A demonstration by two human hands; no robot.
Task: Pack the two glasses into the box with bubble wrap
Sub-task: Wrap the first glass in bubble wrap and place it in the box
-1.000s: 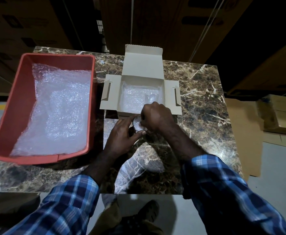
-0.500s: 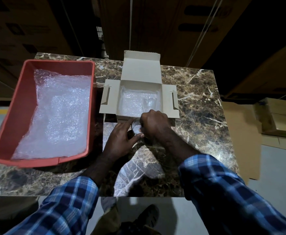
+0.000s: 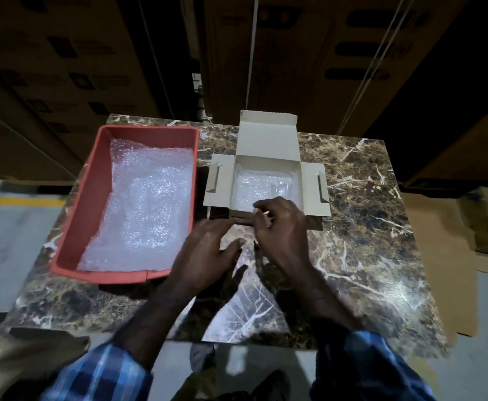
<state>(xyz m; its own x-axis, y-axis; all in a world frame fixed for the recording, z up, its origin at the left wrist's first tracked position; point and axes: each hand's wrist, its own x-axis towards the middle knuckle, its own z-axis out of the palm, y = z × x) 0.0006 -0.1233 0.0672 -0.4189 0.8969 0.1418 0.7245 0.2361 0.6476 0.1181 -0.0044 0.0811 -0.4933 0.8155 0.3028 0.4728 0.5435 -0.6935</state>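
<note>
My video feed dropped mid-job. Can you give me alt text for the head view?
A person's right hand curls at the near edge of an open beige cardboard box lined with bubble wrap, left hand open beside it, red plastic bin left.

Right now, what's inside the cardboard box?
The cardboard box holds bubble wrap lining its floor, with a clear shape, likely a glass, at the right. The right hand covers the near edge, so that part is hidden.

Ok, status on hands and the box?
Left hand open, flat over table. Right hand curled at box front edge, contents hidden. Bubble wrap lines box. Nothing blocking.
</note>
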